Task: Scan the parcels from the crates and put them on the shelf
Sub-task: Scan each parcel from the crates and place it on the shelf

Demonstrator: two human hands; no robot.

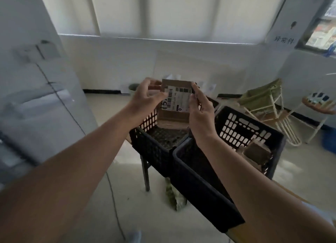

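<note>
Parcel held up over the crates

Pale flooring (181, 222) runs under the whole scene, with a crumpled greenish scrap (175, 197) lying on it below the table edge (234, 233). Nearest the camera, the right crate (203, 186), black and slotted, sits on that edge and holds a brown parcel (256, 154) against its far corner. Just beside it on the left stands the left crate (154, 146), its mesh bottom bare where it shows. Above that crate both bare arms reach forward. The left hand (145, 100) pinches the left edge of the held parcel (175, 104), fingers curled over its top corner; the right hand (201, 113) grips the right edge, index finger laid up along the side. This cardboard parcel is upright in the air, its white barcode label (177, 99) facing the camera. Farther off, a folded green chair (263, 100) leans by the wall, and drawn white blinds (163, 11) cover the window
</note>
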